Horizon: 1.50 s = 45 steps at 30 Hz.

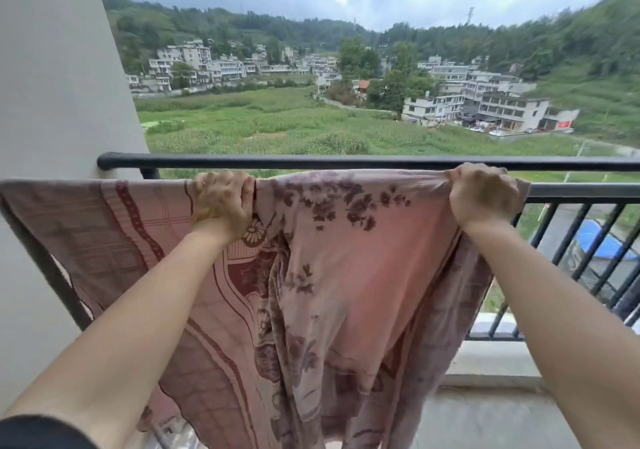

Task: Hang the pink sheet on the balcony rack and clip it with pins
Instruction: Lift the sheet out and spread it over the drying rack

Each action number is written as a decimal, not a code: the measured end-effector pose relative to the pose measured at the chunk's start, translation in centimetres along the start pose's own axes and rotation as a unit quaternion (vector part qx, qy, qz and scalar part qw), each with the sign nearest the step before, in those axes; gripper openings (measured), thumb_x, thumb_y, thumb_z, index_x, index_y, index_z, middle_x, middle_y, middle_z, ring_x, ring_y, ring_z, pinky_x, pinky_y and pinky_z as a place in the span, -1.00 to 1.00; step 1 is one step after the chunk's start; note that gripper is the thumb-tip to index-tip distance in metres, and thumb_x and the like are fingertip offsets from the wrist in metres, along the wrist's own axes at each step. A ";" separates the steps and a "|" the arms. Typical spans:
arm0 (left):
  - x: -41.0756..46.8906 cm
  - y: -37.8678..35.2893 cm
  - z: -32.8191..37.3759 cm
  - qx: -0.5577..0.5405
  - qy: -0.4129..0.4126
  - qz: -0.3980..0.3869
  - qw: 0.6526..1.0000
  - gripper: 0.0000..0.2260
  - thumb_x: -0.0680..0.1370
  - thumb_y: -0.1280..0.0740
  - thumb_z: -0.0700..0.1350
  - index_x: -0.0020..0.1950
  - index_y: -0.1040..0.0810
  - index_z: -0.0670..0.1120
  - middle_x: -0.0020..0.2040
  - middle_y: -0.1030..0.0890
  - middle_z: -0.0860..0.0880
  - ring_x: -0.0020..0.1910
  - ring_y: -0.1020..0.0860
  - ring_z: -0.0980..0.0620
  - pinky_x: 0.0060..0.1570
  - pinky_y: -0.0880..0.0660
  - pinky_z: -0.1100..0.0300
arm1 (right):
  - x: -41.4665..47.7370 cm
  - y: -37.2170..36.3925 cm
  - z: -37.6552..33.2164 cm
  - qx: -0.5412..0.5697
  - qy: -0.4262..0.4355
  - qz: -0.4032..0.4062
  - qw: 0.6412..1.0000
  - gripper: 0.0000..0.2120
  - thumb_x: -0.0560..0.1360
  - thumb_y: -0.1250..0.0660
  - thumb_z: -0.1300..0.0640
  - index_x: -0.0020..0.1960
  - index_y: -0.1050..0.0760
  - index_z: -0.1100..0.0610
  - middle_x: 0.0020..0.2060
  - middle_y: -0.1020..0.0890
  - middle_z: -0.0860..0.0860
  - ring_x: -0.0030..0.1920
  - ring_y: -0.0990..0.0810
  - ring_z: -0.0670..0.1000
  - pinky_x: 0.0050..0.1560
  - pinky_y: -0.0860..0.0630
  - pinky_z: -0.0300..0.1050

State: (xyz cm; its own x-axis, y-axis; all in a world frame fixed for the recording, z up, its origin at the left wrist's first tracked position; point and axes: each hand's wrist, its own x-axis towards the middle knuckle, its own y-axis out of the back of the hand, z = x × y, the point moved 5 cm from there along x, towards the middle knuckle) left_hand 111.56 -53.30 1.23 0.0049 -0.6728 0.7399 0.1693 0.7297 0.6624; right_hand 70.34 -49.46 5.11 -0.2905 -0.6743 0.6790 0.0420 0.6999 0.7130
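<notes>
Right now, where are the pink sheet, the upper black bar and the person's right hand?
pink sheet [346, 258]: head view, plain middle panel.
upper black bar [346, 162]: head view, mid-span.
right hand [483, 194]: head view, back of hand.

Black metal railing [571, 192] with upright bars spans the balcony. Pink sheet [346, 258] draped over its top rail, bunched at centre, hanging down the near side towards the floor [485, 421].

Bare forearms, no rings/watch visible; dark sleeve [41, 431] edge at left upper arm.

Soft overcast daylight, no hard shadows; wide-angle bending at edges, slight blur
</notes>
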 end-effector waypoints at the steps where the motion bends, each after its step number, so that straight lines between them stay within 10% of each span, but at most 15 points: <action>1: 0.1 -0.1 0.3 -0.003 0.005 -0.009 1.000 -0.59 0.63 0.10 0.10 -0.06 -0.48 -0.02 -0.11 -0.53 -0.07 -0.07 -0.43 -0.13 0.13 -0.21 -0.07 | 0.4 -0.1 2.0 -0.003 -0.037 -0.002 0.999 -0.69 0.64 -0.18 0.11 0.05 -0.61 0.28 -0.02 -0.66 0.29 0.02 -0.60 0.32 0.15 -0.44 0.16; 7: 1.1 -1.2 1.4 0.007 0.082 -0.092 0.992 -0.42 0.61 0.20 0.24 0.13 -0.52 -0.03 0.13 -0.53 -0.12 0.20 -0.38 -0.17 0.36 -0.11 -0.11 | -0.5 -0.5 -1.7 0.145 0.007 -0.007 0.989 -0.62 0.49 -0.25 0.29 0.29 -0.50 0.16 0.15 -0.61 0.22 0.20 -0.52 0.25 0.31 -0.35 0.22; 14: 1.1 -0.9 1.3 0.022 0.077 -0.070 0.994 -0.41 0.61 0.21 0.23 0.11 -0.53 -0.05 0.04 -0.52 -0.12 0.13 -0.40 -0.15 0.33 -0.15 -0.14 | -5.3 -3.1 -14.5 0.199 0.159 -0.108 0.961 -0.36 0.54 -0.03 -0.41 0.45 -0.38 -0.06 0.41 -0.44 0.01 0.48 -0.29 0.09 0.47 0.25 0.36; 23: 0.4 -1.4 0.5 -0.007 0.043 0.021 0.999 -0.51 0.65 0.14 0.16 -0.05 -0.50 -0.07 -0.14 -0.48 -0.07 -0.07 -0.39 -0.12 0.22 -0.24 -0.14 | -3.2 -2.6 -7.4 0.185 0.140 0.074 0.970 -0.71 0.56 -0.26 0.31 0.23 -0.60 0.16 0.01 -0.72 0.14 0.06 -0.63 0.18 0.43 -0.25 0.19; 29: 0.6 -1.2 0.6 -0.005 0.034 0.014 0.999 -0.51 0.65 0.14 0.14 -0.03 -0.51 -0.08 -0.14 -0.50 -0.07 -0.08 -0.41 -0.13 0.18 -0.22 -0.11 | -0.3 -1.9 2.6 0.154 -0.116 0.065 0.979 -0.61 0.48 -0.13 0.30 0.26 -0.50 0.19 0.12 -0.62 0.29 0.21 -0.52 0.29 0.49 -0.13 0.24; 39: 0.5 -0.1 -1.7 -0.008 -0.009 -0.006 1.000 -0.52 0.66 0.10 0.14 0.05 -0.56 -0.03 -0.08 -0.60 -0.05 -0.08 -0.50 -0.12 0.12 -0.26 -0.06 | -5.7 -3.8 -12.4 0.146 0.238 -0.075 0.957 -0.43 0.61 0.01 -0.31 0.54 -0.22 -0.09 0.47 -0.36 0.09 0.51 -0.25 0.13 0.55 0.11 0.24; 45: 0.1 1.0 -7.7 0.068 0.035 -0.022 0.997 -0.51 0.64 0.13 0.16 0.07 -0.52 -0.05 0.00 -0.56 -0.15 0.02 -0.45 -0.19 0.23 -0.22 -0.10 | -2.8 -5.2 -1.1 0.036 0.147 -0.025 0.988 -0.48 0.63 0.01 -0.29 0.49 -0.21 -0.06 0.34 -0.38 0.17 0.44 -0.27 0.21 0.51 0.00 0.30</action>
State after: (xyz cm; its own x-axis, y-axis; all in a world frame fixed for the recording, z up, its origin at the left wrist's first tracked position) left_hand 119.31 -53.55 1.05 0.0707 -0.7083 0.7024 0.0357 0.7055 0.7078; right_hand 71.97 -51.42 -0.30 0.0012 -0.7398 0.6729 -0.0369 0.6724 0.7393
